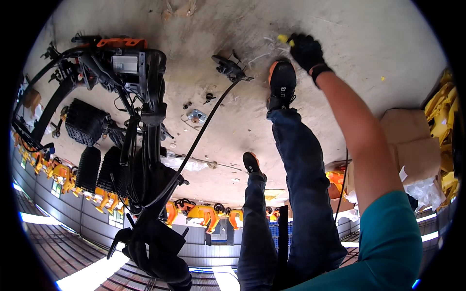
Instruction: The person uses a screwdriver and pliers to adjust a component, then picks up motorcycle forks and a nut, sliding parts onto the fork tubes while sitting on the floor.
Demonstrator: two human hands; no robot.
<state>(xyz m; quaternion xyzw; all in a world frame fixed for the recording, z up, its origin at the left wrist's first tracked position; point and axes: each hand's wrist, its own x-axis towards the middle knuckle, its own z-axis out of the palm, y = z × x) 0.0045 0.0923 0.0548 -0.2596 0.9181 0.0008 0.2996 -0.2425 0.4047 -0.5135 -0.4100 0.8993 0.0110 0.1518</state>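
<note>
My right hand (306, 53), in a black glove, reaches down to the concrete floor beside my orange-edged black shoe (281, 82). Its fingers are closed on a small yellow object (283, 38), whose kind I cannot make out. Thin white strands lie on the floor just left of it. A black part with a cable (228, 68) rests farther left, near several small metal pieces (196, 116). My left hand is not in view.
A black machine frame (155, 87) with an orange piece and cables fills the left. Black ribbed parts (90, 121) lie beside it. Cardboard (407, 126), clear plastic and yellow parts (441, 106) are at right. Rows of yellow machine parts (204, 216) stand in the background.
</note>
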